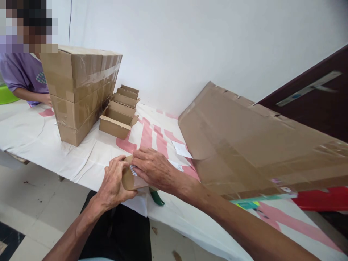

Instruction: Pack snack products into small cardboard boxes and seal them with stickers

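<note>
A small brown cardboard box [128,182] sits tilted at the table's near edge. My left hand [115,183] is closed round its left end, thumb below and fingers over the top. From the right, my right hand [153,168] lies across the upper face with its fingers curled on the far edge. Between the hands shows a bit of a white label with dark print, with a glossy clear patch beside it. Just right of the box, a dark green curved handle [157,197] sticks out; the rest of that tool is hidden.
Several open small boxes [115,127] stand in a row beyond my hands. To their left rises a stack of taped cartons [87,78], with a person in purple [21,72] behind it. A large cardboard carton [231,145] fills the right, a white paper [181,149] beside it.
</note>
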`<act>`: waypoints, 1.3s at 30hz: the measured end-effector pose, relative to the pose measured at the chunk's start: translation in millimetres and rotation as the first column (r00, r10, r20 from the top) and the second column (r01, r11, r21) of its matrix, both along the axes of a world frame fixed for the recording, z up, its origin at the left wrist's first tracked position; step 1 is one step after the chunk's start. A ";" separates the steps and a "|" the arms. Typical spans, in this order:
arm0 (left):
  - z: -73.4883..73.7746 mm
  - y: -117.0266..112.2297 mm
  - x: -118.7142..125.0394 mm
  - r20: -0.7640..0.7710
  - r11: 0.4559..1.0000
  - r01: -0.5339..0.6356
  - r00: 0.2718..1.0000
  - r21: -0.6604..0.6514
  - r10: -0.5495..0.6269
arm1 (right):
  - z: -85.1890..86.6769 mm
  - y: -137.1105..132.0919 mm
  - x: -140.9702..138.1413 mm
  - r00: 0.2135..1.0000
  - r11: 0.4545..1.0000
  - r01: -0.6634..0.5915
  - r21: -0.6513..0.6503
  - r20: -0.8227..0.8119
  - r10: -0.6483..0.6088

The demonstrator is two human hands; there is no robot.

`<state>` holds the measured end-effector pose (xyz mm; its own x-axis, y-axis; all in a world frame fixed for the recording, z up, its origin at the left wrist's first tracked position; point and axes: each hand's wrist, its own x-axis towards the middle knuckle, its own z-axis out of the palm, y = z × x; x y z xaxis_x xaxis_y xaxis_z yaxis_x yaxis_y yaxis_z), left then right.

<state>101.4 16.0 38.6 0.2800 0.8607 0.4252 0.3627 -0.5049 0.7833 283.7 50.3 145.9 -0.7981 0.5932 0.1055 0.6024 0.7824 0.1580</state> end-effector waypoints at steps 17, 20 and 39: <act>0.7 1.7 1.6 0.001 0.999 0.018 1.000 0.031 -0.018 | 16.3 -6.4 -18.6 0.969 0.998 0.069 -0.010 0.239 -0.064; 0.3 1.8 2.0 -0.001 1.000 0.012 1.000 0.022 -0.012 | 18.1 -11.6 -15.9 0.958 0.996 0.018 0.089 0.284 -0.043; 0.5 1.4 2.3 -0.024 1.000 0.001 1.000 0.007 -0.001 | -4.5 -3.9 -5.8 0.972 0.994 -0.001 0.108 0.234 -0.025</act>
